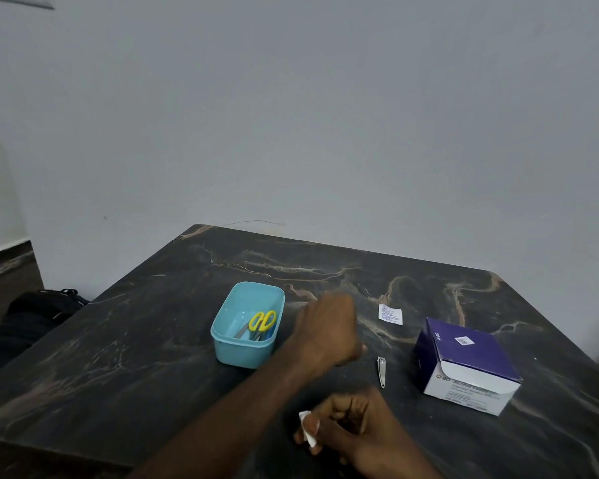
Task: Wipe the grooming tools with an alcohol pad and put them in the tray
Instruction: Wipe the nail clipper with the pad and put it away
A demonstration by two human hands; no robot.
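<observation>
A light blue tray (237, 352) stands on the dark marble table (135, 357). In it lie yellow-handled scissors (262, 321) and another tool I cannot make out. A silver nail clipper (381, 372) lies on the table right of the tray. My left hand (329, 328) hovers blurred between tray and clipper, its back towards me and its fingers hidden. Near the front edge my right hand (355, 426) pinches a folded white alcohol pad (307, 431) between thumb and fingers.
A purple and white box of alcohol swabs (467, 366) stands at the right. A torn pad wrapper (390, 314) lies behind the clipper. A black bag (40, 311) sits on the floor left of the table, and a wall runs along the table's far edge.
</observation>
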